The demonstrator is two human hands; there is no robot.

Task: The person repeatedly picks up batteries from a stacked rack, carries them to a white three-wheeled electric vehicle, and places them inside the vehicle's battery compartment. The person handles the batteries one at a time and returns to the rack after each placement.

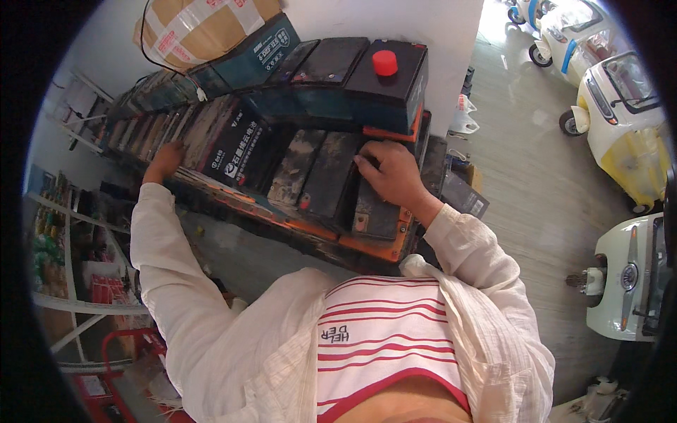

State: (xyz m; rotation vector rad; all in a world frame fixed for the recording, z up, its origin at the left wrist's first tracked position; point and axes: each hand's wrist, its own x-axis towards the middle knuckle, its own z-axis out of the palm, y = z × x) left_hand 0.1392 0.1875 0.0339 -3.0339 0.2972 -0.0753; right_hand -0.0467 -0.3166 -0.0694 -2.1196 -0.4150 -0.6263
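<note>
Before me stands a row of dark, dusty lead-acid batteries (300, 158), packed side by side on an orange-edged rack (310, 227). My right hand (391, 171) is over the right end of the row, its fingers curled and its thumb against the top edge of a black battery (377, 211). Part of that battery lies under the palm. Farther left, my left hand (168, 158) touches the front edge of several thin, upright batteries (159, 130); its fingertips are hard to make out. Between my hands lies a black battery with white lettering (236, 151).
Behind the row are larger batteries (331, 60), one with a red cap (385, 63) on top. A taped cardboard box (204, 32) rests at the back left. Metal shelving (70, 240) lines the left side. White three-wheeled vehicles (620, 92) stand on the tiled floor at right.
</note>
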